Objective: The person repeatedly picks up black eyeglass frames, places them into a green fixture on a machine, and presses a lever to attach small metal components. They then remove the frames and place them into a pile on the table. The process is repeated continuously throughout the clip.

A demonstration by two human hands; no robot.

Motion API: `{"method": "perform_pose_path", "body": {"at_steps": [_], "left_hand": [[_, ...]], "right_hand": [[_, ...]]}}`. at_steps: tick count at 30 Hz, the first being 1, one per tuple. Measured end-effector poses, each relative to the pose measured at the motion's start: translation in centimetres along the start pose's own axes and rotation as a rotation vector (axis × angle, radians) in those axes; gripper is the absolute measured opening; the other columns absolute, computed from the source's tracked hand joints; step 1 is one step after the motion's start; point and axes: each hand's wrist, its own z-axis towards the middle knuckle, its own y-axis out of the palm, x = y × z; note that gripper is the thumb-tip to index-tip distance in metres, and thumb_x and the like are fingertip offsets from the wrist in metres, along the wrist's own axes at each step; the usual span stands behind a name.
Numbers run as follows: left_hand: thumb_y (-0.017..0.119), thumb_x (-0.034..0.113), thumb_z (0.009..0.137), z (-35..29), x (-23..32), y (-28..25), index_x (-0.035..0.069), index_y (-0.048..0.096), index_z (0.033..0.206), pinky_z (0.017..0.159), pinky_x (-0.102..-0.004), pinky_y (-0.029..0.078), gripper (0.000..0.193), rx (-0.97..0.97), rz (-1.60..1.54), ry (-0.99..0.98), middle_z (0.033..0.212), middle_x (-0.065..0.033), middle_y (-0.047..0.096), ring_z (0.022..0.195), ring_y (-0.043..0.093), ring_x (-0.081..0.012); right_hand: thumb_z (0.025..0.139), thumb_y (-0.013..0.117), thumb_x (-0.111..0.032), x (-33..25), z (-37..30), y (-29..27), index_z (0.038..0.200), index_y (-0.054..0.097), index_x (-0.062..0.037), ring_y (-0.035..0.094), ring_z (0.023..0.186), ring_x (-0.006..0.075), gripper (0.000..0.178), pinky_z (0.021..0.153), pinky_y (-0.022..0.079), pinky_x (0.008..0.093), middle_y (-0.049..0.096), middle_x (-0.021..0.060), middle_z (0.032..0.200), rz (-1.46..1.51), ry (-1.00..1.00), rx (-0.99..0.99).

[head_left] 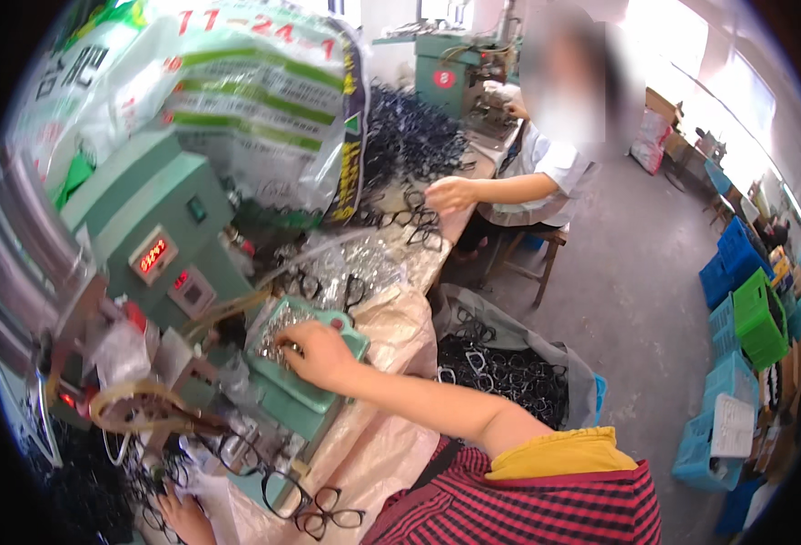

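Observation:
My right hand [321, 356] reaches into a green tray [305, 395] on the machine, its thumb and fingers pinched over a heap of small shiny metal parts [278, 336]. Whatever is between the fingertips is too small to make out. At the lower left, my left hand [185, 518] has its fingers curled at a dark eyeglass frame [153, 520], partly hidden. More black eyeglass frames [328, 514] lie on the paper-covered table [387, 363], in front of the green machine [160, 236] with red lit displays.
A large printed plastic sack [255, 109] stands behind the machine. Beyond it, dark frame parts [410, 132] are piled near a co-worker's outstretched hand [452, 194]. A lined bin [509, 381] of frames sits right of the table; blue crates [705, 445] and a green crate [762, 318] line the far right.

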Motion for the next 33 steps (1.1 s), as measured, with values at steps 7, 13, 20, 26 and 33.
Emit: {"method": "perform_pose_path", "body": {"at_steps": [7,13,20,26,33], "left_hand": [[0.051,0.014,0.098,6.5,-1.4,2.4,0.004,0.061,0.124,0.075,-0.0364,0.037,0.029,0.451,-0.668,-0.369,0.097,-0.008,0.052,0.084,0.045,-0.0253],[0.047,0.029,0.107,4.0,5.2,-0.2,0.007,0.055,0.137,0.042,-0.0221,0.035,0.038,0.557,-1.488,-0.638,0.061,0.0042,0.04,0.047,0.038,-0.0048],[0.067,0.012,0.094,3.5,6.3,-6.8,0.005,0.053,0.12,0.05,-0.0179,0.035,0.031,0.556,-1.62,-0.639,0.079,0.0045,0.051,0.06,0.041,-0.0017],[0.044,0.043,0.105,2.5,10.0,-4.6,0.012,0.055,0.091,0.07,-0.0385,0.054,0.036,0.333,-2.082,-0.692,0.095,-0.0128,0.069,0.079,0.066,-0.0252],[0.037,0.045,0.107,0.0,12.7,-8.4,0.01,0.049,0.093,0.075,-0.0429,0.054,0.04,0.407,-2.157,-0.476,0.094,-0.0207,0.069,0.085,0.067,-0.0317]], "right_hand": [[0.086,0.067,-0.013,0.3,0.7,0.5,0.099,0.073,-0.0033,0.067,0.096,0.0308,0.018,0.087,0.052,0.0379,0.071,0.0158,0.1,-0.053,0.002,-0.045],[0.079,0.069,-0.005,0.2,-2.9,-2.7,0.091,0.072,-0.0021,0.067,0.09,0.0307,0.012,0.084,0.051,0.0378,0.071,0.0136,0.092,-0.111,-0.017,0.034],[0.078,0.068,-0.002,-8.3,-1.5,-3.1,0.09,0.072,-0.0024,0.067,0.087,0.024,0.013,0.084,0.05,0.0328,0.07,0.0105,0.091,0.255,-0.076,-0.303],[0.078,0.071,-0.005,-9.6,-0.5,2.6,0.108,0.064,-0.0006,0.063,0.087,0.014,0.031,0.083,0.05,0.0284,0.067,0.0053,0.089,0.548,0.125,-0.215],[0.079,0.071,-0.003,-10.5,-1.6,2.8,0.119,0.059,0.0027,0.061,0.091,0.0111,0.042,0.088,0.047,0.0265,0.067,0.0032,0.095,0.701,0.239,-0.171]]}}
